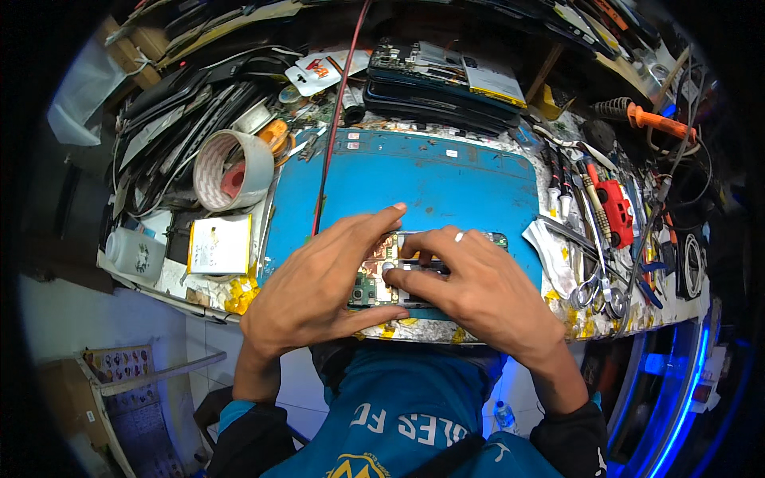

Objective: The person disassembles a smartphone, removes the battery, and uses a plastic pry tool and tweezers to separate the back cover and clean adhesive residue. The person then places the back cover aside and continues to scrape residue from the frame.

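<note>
Where one mat (pixel 430 183) lies, two hands (pixel 315 275) (pixel 490 291) meet at one opened phone (pixel 382 288).

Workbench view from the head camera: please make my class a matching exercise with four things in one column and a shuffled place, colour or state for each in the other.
Things
1. phone
2. toy car
3. wide tape roll
4. work mat

Descriptions
A. standing to the left of the mat
B. opened, with green circuit board showing
C. blue, lying flat under the phone
D. bright red

Right pairs: 1-B, 2-D, 3-A, 4-C
</note>
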{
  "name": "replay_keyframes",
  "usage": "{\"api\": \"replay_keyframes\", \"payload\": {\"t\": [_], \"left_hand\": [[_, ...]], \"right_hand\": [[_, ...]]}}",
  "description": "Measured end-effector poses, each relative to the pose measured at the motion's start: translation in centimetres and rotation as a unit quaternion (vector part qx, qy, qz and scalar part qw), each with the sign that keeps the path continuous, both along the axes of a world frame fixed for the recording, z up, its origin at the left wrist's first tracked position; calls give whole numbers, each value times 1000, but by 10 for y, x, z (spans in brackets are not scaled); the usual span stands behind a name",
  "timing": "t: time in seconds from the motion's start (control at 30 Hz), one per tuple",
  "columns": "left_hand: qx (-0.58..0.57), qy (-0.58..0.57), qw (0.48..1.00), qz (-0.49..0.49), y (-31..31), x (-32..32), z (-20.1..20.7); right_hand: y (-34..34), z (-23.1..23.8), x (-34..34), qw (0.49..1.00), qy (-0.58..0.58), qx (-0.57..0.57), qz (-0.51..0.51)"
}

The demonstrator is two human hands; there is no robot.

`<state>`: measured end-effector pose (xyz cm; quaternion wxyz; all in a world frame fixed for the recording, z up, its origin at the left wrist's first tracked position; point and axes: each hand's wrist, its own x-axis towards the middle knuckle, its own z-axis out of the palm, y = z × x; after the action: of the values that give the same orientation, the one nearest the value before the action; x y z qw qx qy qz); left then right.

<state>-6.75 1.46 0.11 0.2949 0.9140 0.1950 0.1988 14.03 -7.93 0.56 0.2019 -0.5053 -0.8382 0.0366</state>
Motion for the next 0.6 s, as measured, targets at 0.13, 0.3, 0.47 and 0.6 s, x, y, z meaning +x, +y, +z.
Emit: {"api": "replay_keyframes", "payload": {"t": [0.13, 0.3, 0.47, 0.6], "left_hand": [[-3, -7, 1000, 7, 0, -2, -6], [-9, -14, 1000, 20, -1, -4, -11], [22, -18, 1000, 10, 1, -2, -11], [41, -26, 999, -8, 3, -2, -13]], "right_hand": [[6, -3, 2, 999, 28, 16, 16], [-1, 5, 23, 996, 78, 28, -30], [-17, 10, 50, 972, 201, 1, -117], [-26, 7, 55, 981, 164, -40, -98]]}}
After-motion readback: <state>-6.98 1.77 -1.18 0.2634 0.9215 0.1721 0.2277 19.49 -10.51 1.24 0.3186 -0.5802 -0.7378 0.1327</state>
